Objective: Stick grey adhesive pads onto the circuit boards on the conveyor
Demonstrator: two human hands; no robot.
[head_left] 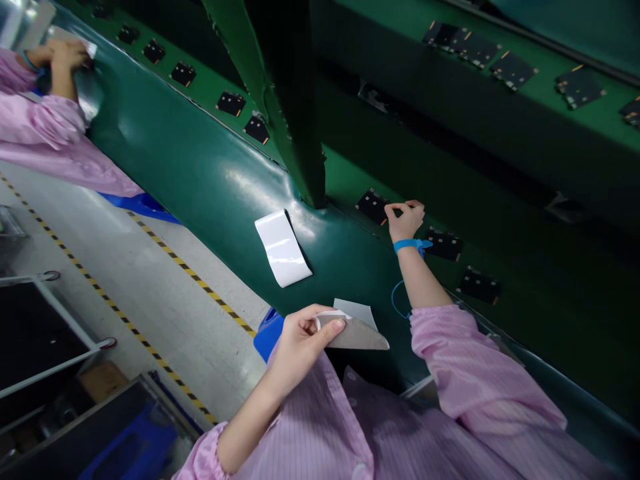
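Note:
My left hand (305,337) grips a curled grey-and-white sheet (357,333) in front of my body, its thumb on top. Over the green belt, my right hand (407,220) has thumb and fingers pinched at the right edge of a black circuit board (373,206). Whether the fingertips hold the board or some small piece is not clear. Two more boards lie near the right wrist: one circuit board (444,244) just beside it and another circuit board (479,285) farther down. A blue wrist strap (413,245) circles my right wrist.
A glossy white sheet (283,250) lies on the green bench top (200,173). A green post (295,113) rises between bench and belt. Several boards line the belt and an upper shelf (545,73). At far left are a co-worker's hands (67,57). A cart (45,333) stands on the floor.

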